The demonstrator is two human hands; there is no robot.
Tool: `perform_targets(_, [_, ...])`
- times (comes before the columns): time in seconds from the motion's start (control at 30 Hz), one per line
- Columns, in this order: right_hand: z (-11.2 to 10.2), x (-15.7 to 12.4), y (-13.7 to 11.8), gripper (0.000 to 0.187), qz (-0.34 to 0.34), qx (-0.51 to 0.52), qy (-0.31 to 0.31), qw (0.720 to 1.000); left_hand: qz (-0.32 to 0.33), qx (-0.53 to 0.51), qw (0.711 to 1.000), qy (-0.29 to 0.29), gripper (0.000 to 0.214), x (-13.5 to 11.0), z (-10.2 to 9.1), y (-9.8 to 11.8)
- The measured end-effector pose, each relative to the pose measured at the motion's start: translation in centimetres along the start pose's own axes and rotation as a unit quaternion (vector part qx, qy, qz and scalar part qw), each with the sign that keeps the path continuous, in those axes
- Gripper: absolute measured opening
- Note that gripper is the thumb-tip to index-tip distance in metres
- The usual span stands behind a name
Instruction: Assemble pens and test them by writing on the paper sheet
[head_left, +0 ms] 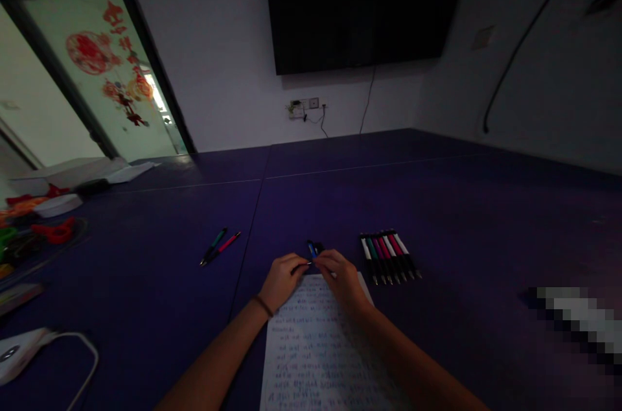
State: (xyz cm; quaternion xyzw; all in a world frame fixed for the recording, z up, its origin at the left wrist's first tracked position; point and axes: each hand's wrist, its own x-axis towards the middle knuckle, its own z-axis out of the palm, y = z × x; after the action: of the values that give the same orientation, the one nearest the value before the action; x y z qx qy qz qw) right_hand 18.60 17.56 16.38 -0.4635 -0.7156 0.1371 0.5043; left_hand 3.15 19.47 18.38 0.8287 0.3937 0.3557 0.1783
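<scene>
Pinches small silver-tipped piece [308,262] in left hand [283,280], beside right hand [341,276], at top edge of handwritten sheet [311,346]. Has row of ballpoint pens [387,255] at right, two pens [227,244] at left.

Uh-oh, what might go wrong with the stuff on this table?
Something small with a shiny end might slip: the left hand pinches it by the fingertips, close to the right hand.

The row of slim black, white, green and pink pens could get knocked apart, since it lies side by side near the right hand.

The white sheet of handwritten paper might crease or shift, because the right arm reaches over it.
</scene>
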Motion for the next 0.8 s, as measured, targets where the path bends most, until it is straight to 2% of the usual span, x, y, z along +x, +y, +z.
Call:
perform_targets(0.23, [0.0,0.0,-0.1,0.021,-0.016,0.018,-0.030,0.999,0.026,-0.019,0.999,-0.016,0.017,-0.1,0.0,0.2])
perform_targets(0.43, [-0.2,0.0,0.0,0.018,0.020,0.008,-0.058,0.998,0.025,-0.005,1.000,0.013,0.016,-0.2,-0.1,0.6])
perform_targets(0.57, [-0.1,-0.1,-0.1,0.015,0.022,-0.025,-0.098,0.995,0.046,0.034,0.998,-0.023,0.027,-0.7,0.0,0.7])
perform_targets(0.67, [0.1,-0.1,-0.3,0.014,0.020,-0.045,-0.101,0.994,0.075,0.084,0.993,-0.041,0.028,-1.1,0.1,0.8])
perform_targets(0.73, [0.0,-0.1,-0.4,0.014,0.024,-0.050,-0.076,0.996,0.090,0.101,0.991,-0.001,0.029,-1.2,0.3,0.9])
perform_targets(0.8, [0.0,0.0,-0.3,0.014,0.045,-0.049,-0.029,0.997,0.069,0.091,0.988,0.103,0.037,-1.1,0.5,1.0])
